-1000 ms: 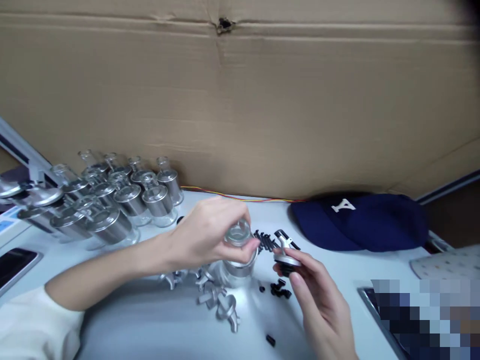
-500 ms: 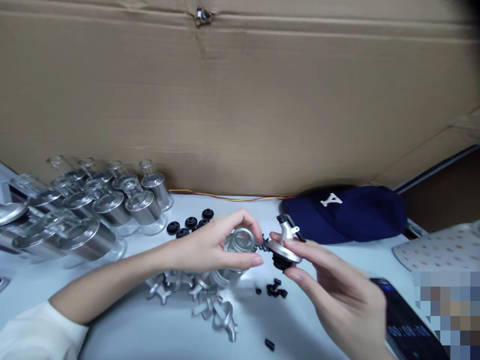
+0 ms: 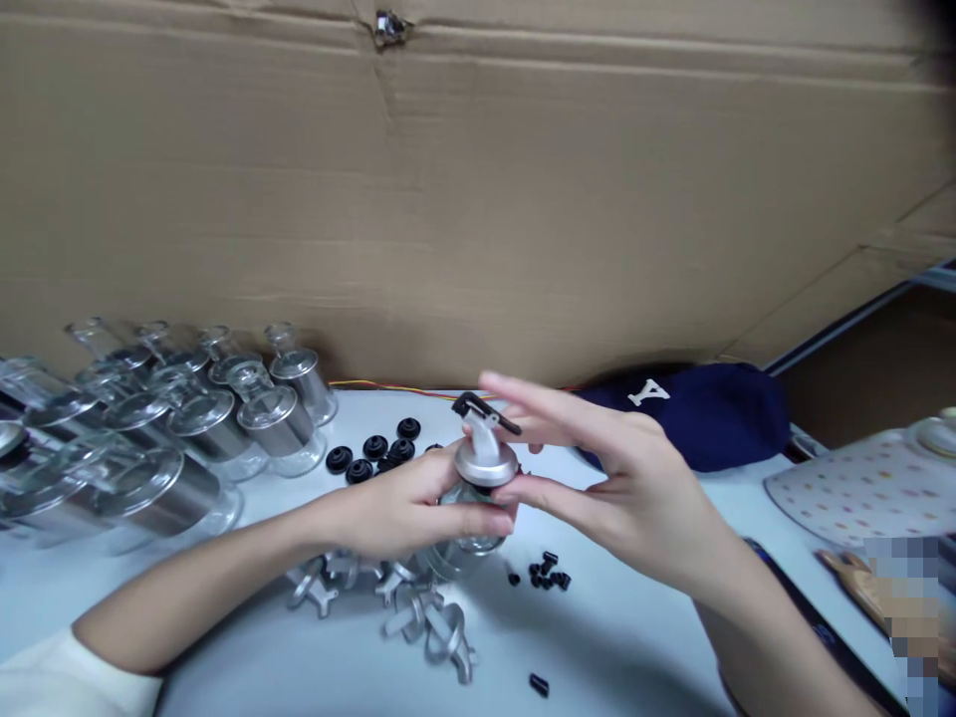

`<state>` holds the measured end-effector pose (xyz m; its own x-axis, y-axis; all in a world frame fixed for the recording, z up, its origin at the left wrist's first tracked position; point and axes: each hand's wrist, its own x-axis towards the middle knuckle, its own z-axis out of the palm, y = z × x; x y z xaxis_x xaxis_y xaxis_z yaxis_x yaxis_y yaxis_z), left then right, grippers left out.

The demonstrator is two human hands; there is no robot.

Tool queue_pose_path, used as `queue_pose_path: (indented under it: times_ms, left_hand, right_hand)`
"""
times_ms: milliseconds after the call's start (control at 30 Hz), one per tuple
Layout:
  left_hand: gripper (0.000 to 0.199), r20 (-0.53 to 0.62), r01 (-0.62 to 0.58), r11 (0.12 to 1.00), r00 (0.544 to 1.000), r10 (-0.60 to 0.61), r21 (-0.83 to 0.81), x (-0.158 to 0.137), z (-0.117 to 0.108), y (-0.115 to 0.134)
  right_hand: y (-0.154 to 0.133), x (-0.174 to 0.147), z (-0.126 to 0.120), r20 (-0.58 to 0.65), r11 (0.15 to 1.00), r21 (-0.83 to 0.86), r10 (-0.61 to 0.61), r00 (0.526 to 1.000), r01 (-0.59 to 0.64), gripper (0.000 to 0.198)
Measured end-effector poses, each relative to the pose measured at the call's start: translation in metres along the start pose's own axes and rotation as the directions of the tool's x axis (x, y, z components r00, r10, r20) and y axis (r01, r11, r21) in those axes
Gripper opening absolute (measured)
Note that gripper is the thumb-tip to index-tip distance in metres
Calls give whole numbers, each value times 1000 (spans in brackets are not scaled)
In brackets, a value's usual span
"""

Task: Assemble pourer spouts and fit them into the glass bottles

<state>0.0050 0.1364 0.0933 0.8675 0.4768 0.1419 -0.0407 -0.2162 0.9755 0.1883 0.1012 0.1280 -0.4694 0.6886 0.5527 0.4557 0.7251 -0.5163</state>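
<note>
**Silver pourer held at a bottle mouth between two hands**

Left hand (image 3: 395,508): fingers curled around the neck of a glass bottle (image 3: 478,544), thumb across its near side; the bottle, below the grasp, appears upright. Right hand (image 3: 627,478): thumb at the rim of a silver pourer (image 3: 487,465), one finger raised clear above, the others partly hidden behind; the grasp appears light, closed only to the pourer's width. The pourer sits just above the left fingers, over the bottle mouth, its black lever (image 3: 489,410) uppermost. The step in hand is judged to be the fitting of pourer to bottle; how deeply it is seated cannot be told. The next move would call for a firm left hold and straight downward pressure from the right. On the bench (image 3: 336,677), silver castings (image 3: 448,632) lie nearer the wearer than the left fingers, black discs (image 3: 374,447) beyond them, and small black tubes (image 3: 549,576) below the right thumb.
</note>
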Motion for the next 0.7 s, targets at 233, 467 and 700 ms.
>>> queue_pose_path:
  times_ms: [233,467,700]
  left_hand:
    - [13,-18,56,998,998,-56,-30,0,0,-2]
    - [12,47,61,998,997,-61,13,2,-4,-1]
    - [16,35,60,998,998,-60,-6,2,-8,-8]
  right_hand:
    - [-1,0,-14,174,994,10,102,980,-105,39]
    - [-9,32,-32,351,992,-44,126,928,-119,20]
    - [-8,44,-34,491,988,-48,151,858,-146,19]
